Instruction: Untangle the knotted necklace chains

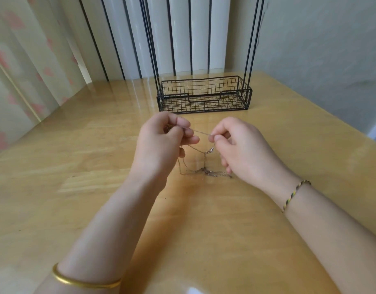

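Left hand [161, 143] and right hand [242, 151] grips pinch necklace chains [201, 133] above table [76, 166], wire basket [204, 101] well beyond.

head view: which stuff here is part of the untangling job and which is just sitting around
In the job:
- necklace chains, one stretch pulled taut, the rest trailing on the table
- left hand, pinching the chain
- right hand, pinching the chain

Just lying about or worn:
- black wire basket
- gold bangle
- braided bracelet
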Action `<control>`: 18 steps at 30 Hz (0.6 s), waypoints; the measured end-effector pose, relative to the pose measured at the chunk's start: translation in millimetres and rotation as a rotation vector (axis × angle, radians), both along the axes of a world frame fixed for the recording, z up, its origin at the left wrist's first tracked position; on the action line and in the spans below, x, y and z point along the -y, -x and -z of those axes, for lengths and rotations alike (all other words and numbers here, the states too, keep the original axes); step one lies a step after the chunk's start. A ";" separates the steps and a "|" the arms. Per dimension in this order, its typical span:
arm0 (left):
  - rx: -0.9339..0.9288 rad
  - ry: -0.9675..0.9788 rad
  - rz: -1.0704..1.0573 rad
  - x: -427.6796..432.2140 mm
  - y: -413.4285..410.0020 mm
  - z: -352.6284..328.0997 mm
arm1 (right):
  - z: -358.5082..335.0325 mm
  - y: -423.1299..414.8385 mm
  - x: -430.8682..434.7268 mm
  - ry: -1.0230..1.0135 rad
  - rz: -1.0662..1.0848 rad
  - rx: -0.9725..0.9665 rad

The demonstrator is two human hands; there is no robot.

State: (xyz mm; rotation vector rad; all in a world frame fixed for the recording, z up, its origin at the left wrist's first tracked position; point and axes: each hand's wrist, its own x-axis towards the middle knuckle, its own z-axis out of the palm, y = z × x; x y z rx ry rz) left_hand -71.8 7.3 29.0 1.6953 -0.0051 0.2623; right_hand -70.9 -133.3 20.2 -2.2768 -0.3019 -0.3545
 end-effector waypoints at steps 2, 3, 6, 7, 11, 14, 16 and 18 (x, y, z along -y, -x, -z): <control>-0.058 0.098 0.028 0.1 0.3 -0.4 | -0.9 0.8 -0.8 -0.084 0.009 -0.058; -0.070 0.100 0.030 -0.2 0.2 0.0 | -1.7 1.1 -0.8 -0.155 0.012 -0.085; -0.021 -0.070 -0.010 -1.4 -2.2 3.5 | -4.6 1.4 -0.2 -0.445 0.016 -0.165; 0.023 -0.164 -0.025 -1.7 -2.5 4.7 | -5.8 1.4 0.2 -0.529 0.017 -0.190; 0.119 -0.405 -0.062 0.6 0.0 5.9 | -8.6 -0.9 2.5 -0.712 0.058 -0.230; 0.110 -0.493 -0.084 1.4 1.3 6.1 | -10.0 -3.2 4.3 -0.908 0.030 -0.290; 0.093 -0.495 -0.100 1.8 2.6 5.4 | -10.5 -2.6 4.0 -0.993 -0.010 -0.306; 0.089 -0.489 -0.122 0.7 3.1 5.0 | -9.6 -1.8 5.0 -0.928 0.001 -0.259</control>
